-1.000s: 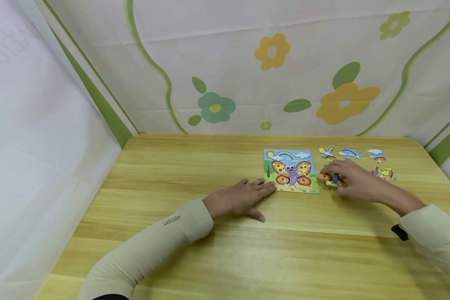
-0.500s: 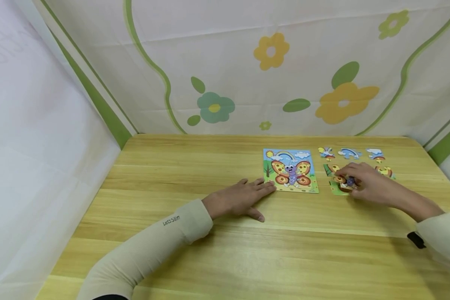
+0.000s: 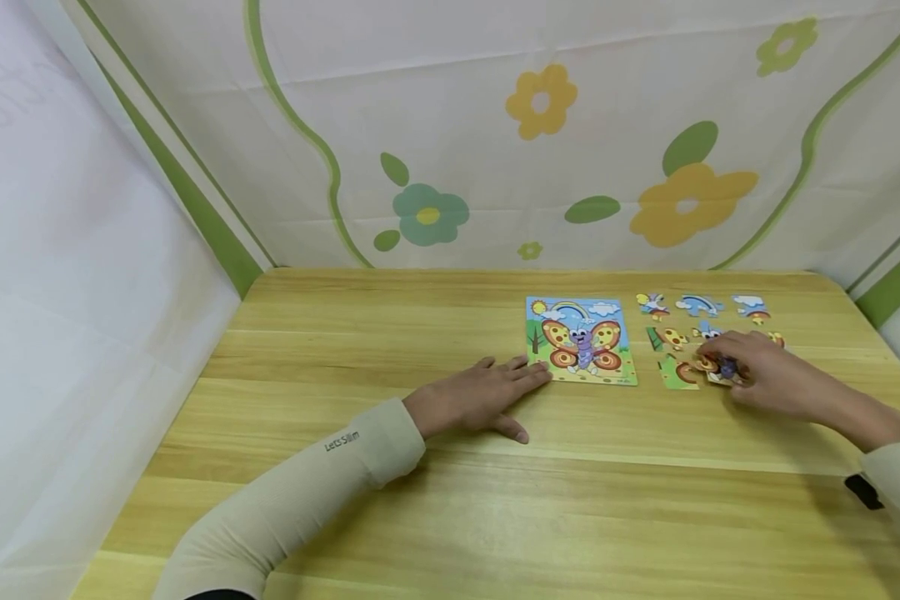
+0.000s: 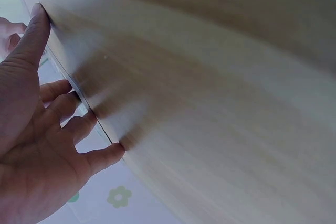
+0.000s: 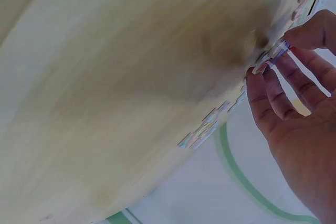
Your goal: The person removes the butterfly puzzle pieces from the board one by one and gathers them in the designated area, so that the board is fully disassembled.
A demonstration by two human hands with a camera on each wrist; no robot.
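Observation:
My right hand (image 3: pixel 776 375) pinches a jigsaw puzzle piece (image 3: pixel 726 369) with part of a purple body and orange wing, between thumb and fingertips. In the right wrist view this puzzle piece (image 5: pixel 272 57) is tilted, close to the tabletop. Just left of it lies a green-cornered puzzle piece (image 3: pixel 677 375). My left hand (image 3: pixel 474 396) rests on the table with fingers extended, its fingertips on the lower left corner of a square butterfly picture board (image 3: pixel 583 340). In the left wrist view the left hand (image 4: pixel 50 145) has its fingers spread and holds nothing.
Several loose puzzle pieces lie in rows right of the board, among them a sun piece (image 3: pixel 651 306), a rainbow piece (image 3: pixel 697 306) and a cloud piece (image 3: pixel 752 308). The right hand partly covers others. A flowered white cloth (image 3: pixel 495 183) hangs behind the wooden table (image 3: pixel 390 325).
My right hand has moved rightward with the pinched puzzle piece, past the green-cornered piece, which now shows fully. The left hand and board have stayed in place.

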